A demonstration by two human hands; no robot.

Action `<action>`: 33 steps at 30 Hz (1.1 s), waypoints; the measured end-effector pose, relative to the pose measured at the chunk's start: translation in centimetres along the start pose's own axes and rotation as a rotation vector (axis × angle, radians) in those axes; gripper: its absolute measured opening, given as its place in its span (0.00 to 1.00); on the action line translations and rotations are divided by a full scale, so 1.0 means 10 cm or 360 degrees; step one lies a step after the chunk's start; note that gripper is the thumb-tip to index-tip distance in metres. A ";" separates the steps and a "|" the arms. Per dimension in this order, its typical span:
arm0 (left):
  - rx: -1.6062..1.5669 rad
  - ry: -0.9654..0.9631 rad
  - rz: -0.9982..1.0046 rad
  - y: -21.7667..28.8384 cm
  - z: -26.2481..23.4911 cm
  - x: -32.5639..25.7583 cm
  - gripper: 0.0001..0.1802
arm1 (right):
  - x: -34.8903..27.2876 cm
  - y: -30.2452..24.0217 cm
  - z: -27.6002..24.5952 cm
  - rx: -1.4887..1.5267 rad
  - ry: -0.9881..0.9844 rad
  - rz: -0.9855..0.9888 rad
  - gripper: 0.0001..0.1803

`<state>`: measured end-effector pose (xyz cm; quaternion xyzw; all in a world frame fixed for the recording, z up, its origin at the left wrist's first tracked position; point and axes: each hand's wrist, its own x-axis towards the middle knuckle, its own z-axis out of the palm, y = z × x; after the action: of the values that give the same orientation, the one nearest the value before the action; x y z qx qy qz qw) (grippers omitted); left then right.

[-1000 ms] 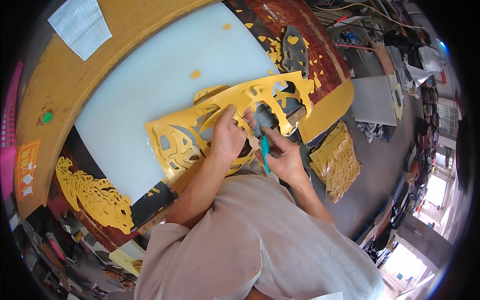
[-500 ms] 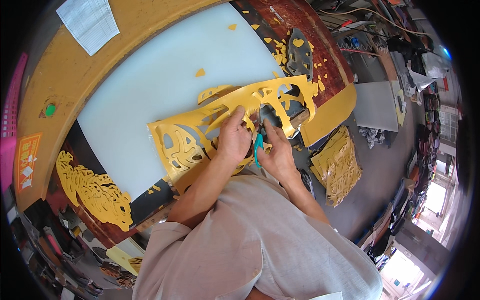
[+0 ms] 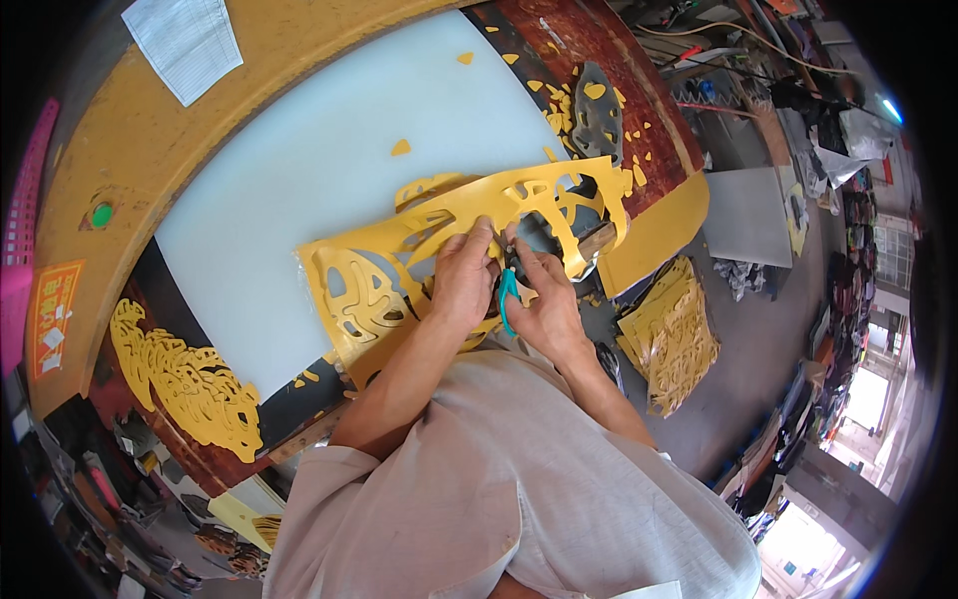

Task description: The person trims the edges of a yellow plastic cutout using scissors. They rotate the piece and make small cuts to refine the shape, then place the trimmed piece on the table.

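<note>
A yellow cut-out sheet (image 3: 399, 265) with ornate openings lies across the near edge of a white cutting board (image 3: 299, 170). My left hand (image 3: 464, 280) presses on the sheet near its middle, fingers pinching its edge. My right hand (image 3: 544, 304) sits right beside it, holding a teal-handled cutting tool (image 3: 507, 298) whose tip meets the sheet by my left fingertips. The blade itself is hidden between the hands.
Finished yellow cut-outs lie at the lower left (image 3: 185, 384) and in a stack on the right (image 3: 679, 334). Yellow scraps and a grey cut piece (image 3: 597, 110) are scattered at the board's far right. A white paper (image 3: 185, 40) rests at the top left. Clutter fills the floor on the right.
Both hands and the sheet stay together in about the same spot; the right hand has turned the teal tool slightly against the sheet.
</note>
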<state>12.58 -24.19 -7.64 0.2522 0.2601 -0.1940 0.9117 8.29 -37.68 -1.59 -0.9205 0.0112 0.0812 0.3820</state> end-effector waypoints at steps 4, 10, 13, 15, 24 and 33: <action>-0.0031 -0.0107 -0.0037 0.07 -0.15 0.03 0.09 | 0.02 -0.06 -0.01 0.0072 -0.0021 -0.0005 0.40; -0.0041 -0.0188 -0.0112 0.13 -0.08 -0.07 0.11 | 0.05 -0.17 -0.19 -0.0054 -0.0218 0.0150 0.38; -0.0040 -0.0131 -0.0096 0.12 0.01 -0.12 0.09 | 0.04 -0.23 -0.22 -0.0064 -0.0189 0.0140 0.38; 0.0000 -0.0125 -0.0104 0.13 0.02 -0.13 0.08 | 0.05 -0.25 -0.20 -0.0051 -0.0156 0.0121 0.38; 0.0104 -0.0145 -0.0139 0.15 -0.10 -0.15 0.06 | 0.05 -0.24 -0.15 0.0083 -0.0098 0.0198 0.34; 0.0719 -0.0136 -0.0180 0.40 0.16 -0.35 0.13 | -0.05 -0.22 -0.18 0.0102 -0.0008 0.0206 0.31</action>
<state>12.36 -21.14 -3.01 0.4262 0.1849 -0.3087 0.8300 8.23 -37.44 1.30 -0.9049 0.0723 0.1076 0.4054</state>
